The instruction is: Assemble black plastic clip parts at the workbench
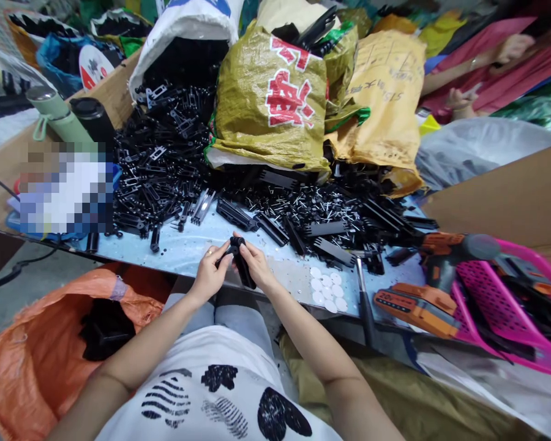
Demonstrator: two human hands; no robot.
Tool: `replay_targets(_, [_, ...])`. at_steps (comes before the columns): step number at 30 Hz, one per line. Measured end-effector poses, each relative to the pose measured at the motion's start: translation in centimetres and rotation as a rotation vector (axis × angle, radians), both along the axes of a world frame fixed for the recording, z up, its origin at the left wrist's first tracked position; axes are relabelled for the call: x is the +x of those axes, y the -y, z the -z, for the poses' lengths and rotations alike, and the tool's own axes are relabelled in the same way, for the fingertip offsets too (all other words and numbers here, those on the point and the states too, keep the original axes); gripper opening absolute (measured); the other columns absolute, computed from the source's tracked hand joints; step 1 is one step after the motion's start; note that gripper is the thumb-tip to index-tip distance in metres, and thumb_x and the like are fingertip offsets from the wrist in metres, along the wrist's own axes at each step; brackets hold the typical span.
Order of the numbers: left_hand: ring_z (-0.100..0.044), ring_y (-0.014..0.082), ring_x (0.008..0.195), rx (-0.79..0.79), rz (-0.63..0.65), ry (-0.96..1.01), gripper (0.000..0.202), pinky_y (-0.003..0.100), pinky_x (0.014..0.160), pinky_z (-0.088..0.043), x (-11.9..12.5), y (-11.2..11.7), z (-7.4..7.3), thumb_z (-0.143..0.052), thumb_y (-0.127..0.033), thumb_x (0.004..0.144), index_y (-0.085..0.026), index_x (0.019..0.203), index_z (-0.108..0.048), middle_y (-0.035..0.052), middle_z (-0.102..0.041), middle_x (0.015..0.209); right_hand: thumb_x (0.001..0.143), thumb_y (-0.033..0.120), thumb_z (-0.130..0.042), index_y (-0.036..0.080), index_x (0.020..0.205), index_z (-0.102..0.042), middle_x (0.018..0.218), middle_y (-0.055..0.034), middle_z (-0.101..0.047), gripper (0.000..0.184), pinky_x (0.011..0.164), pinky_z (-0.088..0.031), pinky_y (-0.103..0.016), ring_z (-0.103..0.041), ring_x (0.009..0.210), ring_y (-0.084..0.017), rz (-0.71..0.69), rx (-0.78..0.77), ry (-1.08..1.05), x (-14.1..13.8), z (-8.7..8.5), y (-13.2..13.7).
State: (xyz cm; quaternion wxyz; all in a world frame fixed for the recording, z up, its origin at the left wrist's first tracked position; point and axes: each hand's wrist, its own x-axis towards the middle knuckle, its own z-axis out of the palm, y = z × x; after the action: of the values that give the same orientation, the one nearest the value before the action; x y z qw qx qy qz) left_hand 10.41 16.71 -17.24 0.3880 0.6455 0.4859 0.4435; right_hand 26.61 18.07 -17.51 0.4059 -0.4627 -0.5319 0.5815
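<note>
Over the front edge of the blue-topped table, both of my hands close around one long black plastic part. My left hand pinches its upper end from the left, where a smaller dark piece shows at the fingers. My right hand grips the same part from the right. Its lower end points down toward my lap. Just beyond my hands lie several loose black plastic parts and a heap of small black pieces with metal pins. The contact between my fingertips and the part is partly hidden.
An orange cordless drill, a hammer and white round stickers are on the right, beside a pink basket. Full sacks stand behind. An orange sack gapes at lower left. Another person sits at upper right.
</note>
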Motion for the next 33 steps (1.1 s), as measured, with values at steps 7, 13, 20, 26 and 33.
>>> replay_targets(7, [-0.055,0.0150,0.083,0.242,-0.116,-0.179,0.037,0.029,0.078,-0.046,0.7,0.6,-1.3,-0.040,-0.030,0.095,-0.018,0.125,-0.056,0.0076,-0.054,0.091,0.091,0.045,-0.046,0.024,0.133,-0.048,0.097,-0.0052,-0.059,0.047,0.063,-0.051,-0.025,-0.053,0.060,-0.008,-0.066,0.370,0.220,0.8,-1.1,0.4])
replay_targets(13, [-0.054,0.0148,0.084,0.349,-0.245,-0.151,0.038,0.029,0.080,-0.046,-1.3,-3.2,-5.3,-0.042,-0.036,0.094,-0.017,0.122,-0.059,0.0067,-0.056,0.090,0.088,0.053,-0.049,0.022,0.125,-0.058,0.094,-0.0066,-0.063,0.049,0.074,-0.052,-0.030,-0.060,0.076,-0.014,-0.311,0.318,0.186,-3.5,0.6,5.0])
replay_targets(20, [-0.057,0.0155,0.087,0.189,0.001,-0.134,0.036,0.030,0.082,-0.047,-0.9,0.2,-3.4,-0.042,-0.029,0.094,-0.016,0.124,-0.057,0.0077,-0.059,0.092,0.088,0.060,-0.040,0.021,0.140,-0.038,0.075,-0.0014,-0.060,0.065,0.050,-0.050,-0.025,-0.056,0.053,-0.011,0.193,-0.124,-0.188,-1.8,-2.0,1.5])
replay_targets(26, [-0.057,0.0150,0.083,0.254,0.011,-0.252,0.037,0.028,0.078,-0.049,-0.6,0.5,-3.5,-0.044,-0.030,0.093,-0.018,0.126,-0.056,0.0064,-0.057,0.089,0.082,0.049,-0.058,0.023,0.133,-0.048,0.096,-0.0048,-0.063,0.058,0.060,-0.054,-0.027,-0.057,0.061,-0.010,0.026,0.237,0.131,-0.3,-3.3,0.5])
replay_targets(33, [-0.057,0.0142,0.083,0.387,-0.066,-0.313,0.038,0.025,0.074,-0.050,-0.2,0.8,-3.4,-0.040,-0.029,0.095,-0.019,0.129,-0.053,0.0068,-0.056,0.090,0.088,0.046,-0.052,0.020,0.132,-0.050,0.103,-0.0088,-0.063,0.052,0.083,-0.050,-0.033,-0.060,0.089,-0.018,-0.061,0.669,0.442,1.0,-4.5,-0.5])
